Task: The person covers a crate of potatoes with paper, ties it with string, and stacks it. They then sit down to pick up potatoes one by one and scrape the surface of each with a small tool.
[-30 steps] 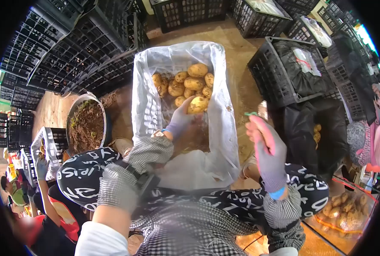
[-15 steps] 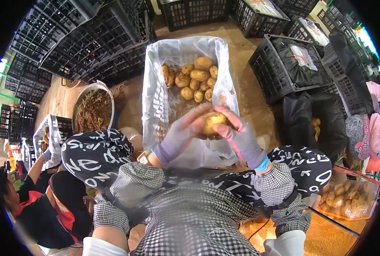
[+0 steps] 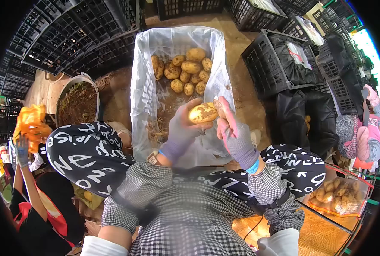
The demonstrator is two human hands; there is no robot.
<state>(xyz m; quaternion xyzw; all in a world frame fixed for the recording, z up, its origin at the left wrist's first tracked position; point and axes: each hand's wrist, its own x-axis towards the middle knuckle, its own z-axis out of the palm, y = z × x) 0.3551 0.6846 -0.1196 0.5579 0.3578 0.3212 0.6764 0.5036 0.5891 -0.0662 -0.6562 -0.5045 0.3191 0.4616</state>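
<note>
A yellow potato [image 3: 202, 113] with brown soil patches is held above the near half of a crate lined with white plastic [image 3: 139, 91]. My left hand [image 3: 183, 130], in a grey and pink glove, is closed around the potato's left side, thumb below it. Bent fingers of my right hand [image 3: 237, 136], gloved alike, press on its right end. Beneath and beyond my hands, several soil-marked potatoes [image 3: 190, 67] lie at the crate's far end. Loose soil shows on the liner between them and my hands.
A round tub [image 3: 96, 96] of soil and plant scraps stands left of the crate. Stacked black crates [image 3: 83, 38] rise behind it. At right are a crate with a black liner [image 3: 269, 59] and bagged potatoes [image 3: 337, 194]. At far left, another person's hands [image 3: 22, 149] lift an orange net bag [image 3: 31, 123].
The potato has turned and moved slightly left and up in view. My right hand has shifted toward its right end. The other person's hands have risen with an orange net bag.
</note>
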